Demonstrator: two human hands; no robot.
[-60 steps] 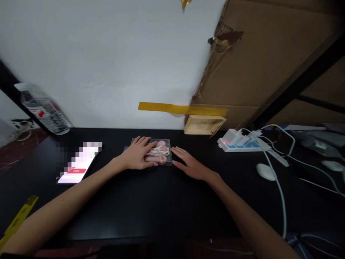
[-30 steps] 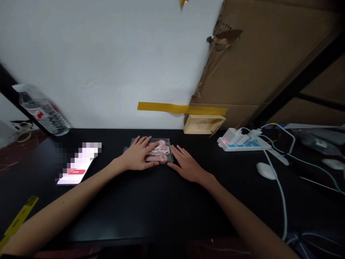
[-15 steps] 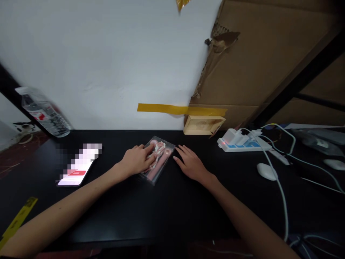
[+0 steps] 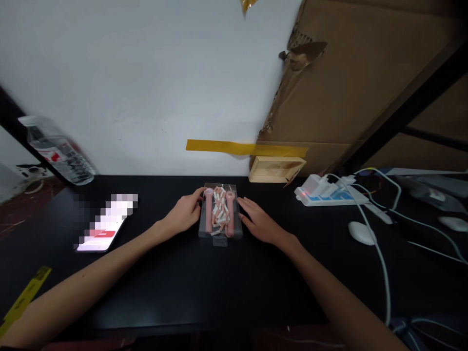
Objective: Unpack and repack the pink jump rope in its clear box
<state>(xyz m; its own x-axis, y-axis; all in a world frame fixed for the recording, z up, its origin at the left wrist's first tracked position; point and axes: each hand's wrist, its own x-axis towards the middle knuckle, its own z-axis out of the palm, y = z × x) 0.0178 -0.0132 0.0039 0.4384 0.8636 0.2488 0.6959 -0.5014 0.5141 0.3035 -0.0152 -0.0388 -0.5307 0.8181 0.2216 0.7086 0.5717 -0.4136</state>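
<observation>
One box lies at twelve o'clock on the desk, left hand at its nine, grip unclear; right hand at three, fingers outstretched. Even pressure should keep it square.

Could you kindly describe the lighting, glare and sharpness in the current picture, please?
Head view: dim light overall; head view: the phone screen glows brightly, partly pixelated; head view: a faint sheen on the desk; head view: small pieces in the box look slightly soft.

From afar I see bare forearms, the left with a small spot, an uncovered left hand and right hand.
</observation>
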